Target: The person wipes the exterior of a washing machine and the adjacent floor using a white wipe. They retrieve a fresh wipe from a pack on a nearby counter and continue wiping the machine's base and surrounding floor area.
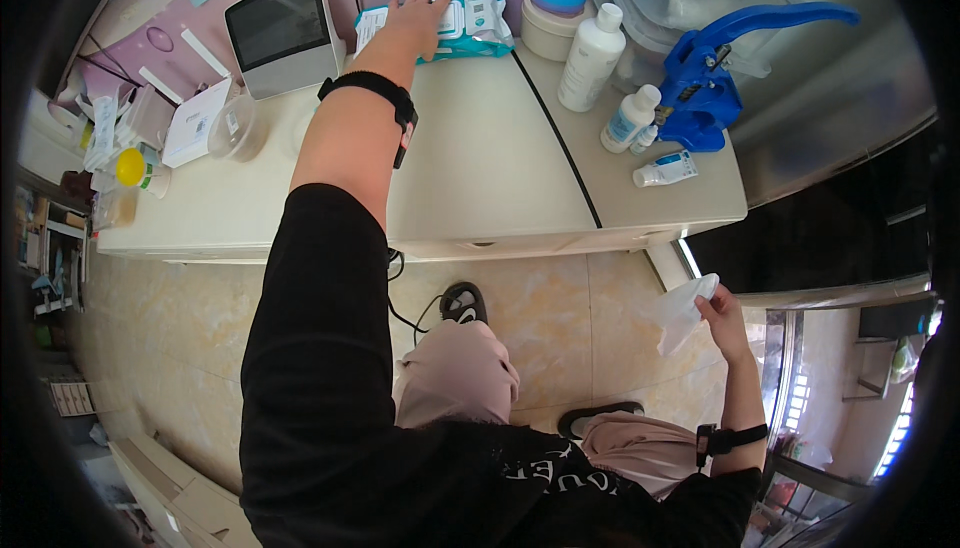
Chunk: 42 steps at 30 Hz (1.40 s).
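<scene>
My left hand (420, 21) reaches across the white cabinet top (472, 150) and rests on a teal and white pack of wet wipes (480, 22) by the wall. Its fingers are spread over the pack, and the forearm hides part of it. Out to the right, over the floor, my right hand (724, 315) pinches a thin white wipe (681, 315) that hangs down from the fingers. Black straps with small devices circle both arms.
Left of the pack stands a smart display (281, 30), beside a white router (196, 124) and a clear plastic tub (241, 131). Rightward are white bottles (592, 60), a small tube (666, 169) and a blue hand press (697, 90). A black cable (555, 135) crosses the top.
</scene>
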Motion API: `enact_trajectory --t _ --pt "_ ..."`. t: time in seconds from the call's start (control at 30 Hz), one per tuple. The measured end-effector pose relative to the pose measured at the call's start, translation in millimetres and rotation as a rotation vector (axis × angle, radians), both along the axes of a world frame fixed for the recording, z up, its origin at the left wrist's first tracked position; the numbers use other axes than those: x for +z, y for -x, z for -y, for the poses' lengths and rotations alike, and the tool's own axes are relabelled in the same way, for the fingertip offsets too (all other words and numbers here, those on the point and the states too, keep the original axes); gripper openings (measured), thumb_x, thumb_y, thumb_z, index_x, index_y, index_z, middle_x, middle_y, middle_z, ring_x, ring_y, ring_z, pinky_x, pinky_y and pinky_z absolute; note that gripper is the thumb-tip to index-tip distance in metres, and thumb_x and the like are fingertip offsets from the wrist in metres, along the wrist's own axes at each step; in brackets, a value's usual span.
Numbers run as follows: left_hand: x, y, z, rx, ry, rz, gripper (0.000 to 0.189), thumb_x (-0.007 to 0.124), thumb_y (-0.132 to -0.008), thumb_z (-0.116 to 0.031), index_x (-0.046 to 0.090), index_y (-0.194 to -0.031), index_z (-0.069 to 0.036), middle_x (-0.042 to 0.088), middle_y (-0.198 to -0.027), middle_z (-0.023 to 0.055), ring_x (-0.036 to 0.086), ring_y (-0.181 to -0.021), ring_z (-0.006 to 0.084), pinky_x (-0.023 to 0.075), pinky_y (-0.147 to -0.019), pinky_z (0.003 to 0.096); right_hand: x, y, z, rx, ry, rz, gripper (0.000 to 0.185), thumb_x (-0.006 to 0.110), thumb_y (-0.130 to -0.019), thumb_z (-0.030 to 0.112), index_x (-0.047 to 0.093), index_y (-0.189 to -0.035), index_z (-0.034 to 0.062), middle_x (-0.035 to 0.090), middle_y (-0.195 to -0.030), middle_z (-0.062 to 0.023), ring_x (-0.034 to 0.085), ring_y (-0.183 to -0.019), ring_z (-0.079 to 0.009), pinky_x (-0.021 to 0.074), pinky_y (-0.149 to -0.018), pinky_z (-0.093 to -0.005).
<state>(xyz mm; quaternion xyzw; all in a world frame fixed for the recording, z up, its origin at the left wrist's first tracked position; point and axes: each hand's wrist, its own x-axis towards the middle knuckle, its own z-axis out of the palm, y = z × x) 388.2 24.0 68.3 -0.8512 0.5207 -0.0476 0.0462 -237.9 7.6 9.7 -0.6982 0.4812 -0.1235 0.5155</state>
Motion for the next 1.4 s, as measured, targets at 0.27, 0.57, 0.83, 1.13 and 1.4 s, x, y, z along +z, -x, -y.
enact_trajectory --t 0.27,0.57,0.83,1.13,1.4 --pt "-16.2 -8.0 8.0 0.025 0.026 0.011 0.117 0.079 -0.051 -0.012 0.013 -0.147 -0.026 0.041 -0.135 0.0136 0.041 -0.124 0.0331 0.0332 -0.104 0.0480 -12.2 51.2 23.4 0.059 0.083 -0.286 0.012 0.062 -0.083 0.007 0.061 -0.094 0.0013 0.058 -0.072 -0.0021 0.053 -0.065 -0.0091 0.0435 -0.058 -0.0248" --pt "-52.0 -35.9 6.8 -0.149 0.121 -0.125 0.103 0.074 -0.063 -0.015 0.015 -0.147 -0.019 0.025 -0.147 0.0183 0.028 -0.134 0.0356 0.0326 -0.106 0.0439 -11.7 193.4 65.1 0.067 0.428 -0.931 0.038 0.065 -0.077 0.019 0.059 -0.109 0.0003 0.064 -0.094 -0.0209 0.061 -0.087 -0.0378 0.0485 -0.078 -0.0439" --pt "-32.1 -39.6 -16.2 -0.293 0.048 -0.210 0.097 0.072 -0.064 -0.012 0.019 -0.146 -0.011 0.029 -0.145 0.0206 0.027 -0.134 0.0363 0.0277 -0.109 0.0382 28.1 278.3 76.6 -0.078 0.672 -1.035 0.038 0.063 -0.076 0.017 0.058 -0.109 -0.0013 0.060 -0.102 -0.0248 0.056 -0.098 -0.0407 0.0461 -0.084 -0.0443" --pt "44.1 229.7 -93.8 -0.712 0.613 -0.072 0.051 0.057 -0.085 -0.011 0.041 -0.132 -0.003 0.043 -0.135 0.0166 0.039 -0.127 0.0334 0.0306 -0.105 0.0406 14.0 291.6 79.6 -0.560 1.038 -0.703 0.037 0.065 -0.080 0.033 0.058 -0.098 0.0019 0.064 -0.091 -0.0184 0.061 -0.086 -0.0362 0.0464 -0.075 -0.0445" --pt "-9.0 378.4 -47.2 -1.090 0.150 -0.151 0.063 0.062 -0.080 -0.020 0.038 -0.136 -0.005 0.033 -0.144 0.0141 0.029 -0.134 0.0328 0.0227 -0.110 0.0442 -209.4 279.1 19.8 -0.865 0.061 -0.387 0.041 0.071 -0.074 0.041 0.066 -0.077 0.0006 0.061 -0.067 -0.0090 0.056 -0.064 -0.0174 0.0441 -0.061 -0.0347"
